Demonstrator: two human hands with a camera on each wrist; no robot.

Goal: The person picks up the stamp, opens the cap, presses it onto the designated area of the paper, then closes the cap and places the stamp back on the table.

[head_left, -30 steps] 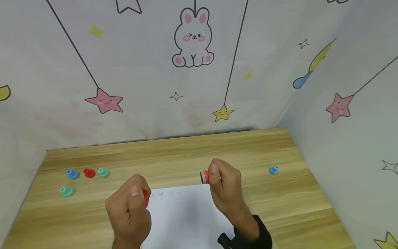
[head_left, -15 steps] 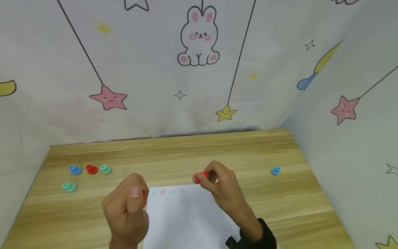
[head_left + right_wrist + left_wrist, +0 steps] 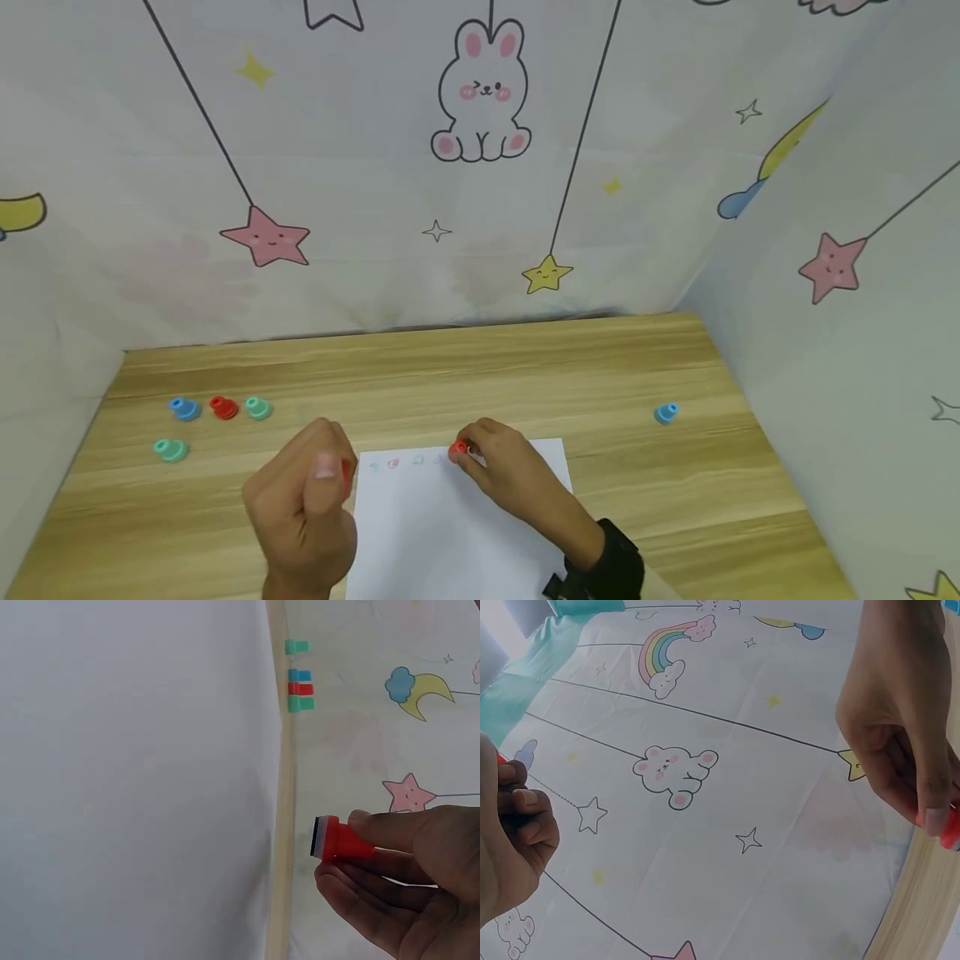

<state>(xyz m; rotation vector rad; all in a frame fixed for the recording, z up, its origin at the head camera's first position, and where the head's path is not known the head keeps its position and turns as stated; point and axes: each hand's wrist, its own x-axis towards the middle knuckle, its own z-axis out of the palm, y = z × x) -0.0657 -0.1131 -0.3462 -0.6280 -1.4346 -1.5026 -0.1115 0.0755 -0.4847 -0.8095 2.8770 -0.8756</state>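
A red stamp [image 3: 459, 448] is pinched between the thumb and fingers of my right hand [image 3: 510, 475], over the top edge of a white sheet of paper [image 3: 450, 533]. In the right wrist view the stamp's dark face [image 3: 316, 837] is bare and points toward the paper, with a gap between them. Small faint coloured prints [image 3: 393, 463] run in a row along the sheet's top left. My left hand [image 3: 303, 500], left of the sheet, is a raised fist around a red piece [image 3: 346, 479]. Most of that piece is hidden, so its kind cannot be told.
At the table's back left stand a blue stamp [image 3: 184, 408], a red one [image 3: 223, 407] and green ones [image 3: 258, 407]. Another small blue piece [image 3: 666, 413] is at the right. A printed cloth wall [image 3: 360, 292] closes off the table's back and sides.
My right hand has turned the stamp from sideways to face down and brought it left and lower, to the paper's top edge. The left fist has stayed nearly still.
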